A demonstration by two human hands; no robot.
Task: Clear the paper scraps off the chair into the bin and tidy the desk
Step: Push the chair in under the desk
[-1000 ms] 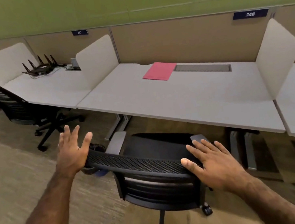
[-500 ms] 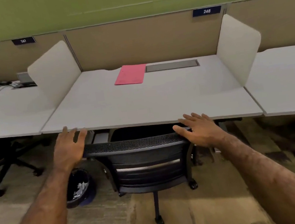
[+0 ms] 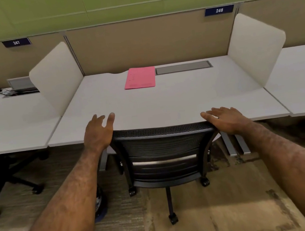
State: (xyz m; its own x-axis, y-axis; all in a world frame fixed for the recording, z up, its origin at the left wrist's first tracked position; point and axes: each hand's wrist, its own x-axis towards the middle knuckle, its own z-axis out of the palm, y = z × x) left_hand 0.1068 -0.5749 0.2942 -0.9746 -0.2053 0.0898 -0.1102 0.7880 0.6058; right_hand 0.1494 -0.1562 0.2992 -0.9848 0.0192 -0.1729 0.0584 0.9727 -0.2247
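My left hand (image 3: pixel 99 132) was open, fingers spread, right by the top left corner of the black chair (image 3: pixel 163 153). My right hand (image 3: pixel 224 118) lay flat and open on the top right corner of its back. The chair was pushed in under the white desk (image 3: pixel 165 101), so I could not see its seat. A pink folder (image 3: pixel 140 77) lay flat at the back of the desk. The bin (image 3: pixel 100 205) was on the floor, mostly hidden behind my left arm.
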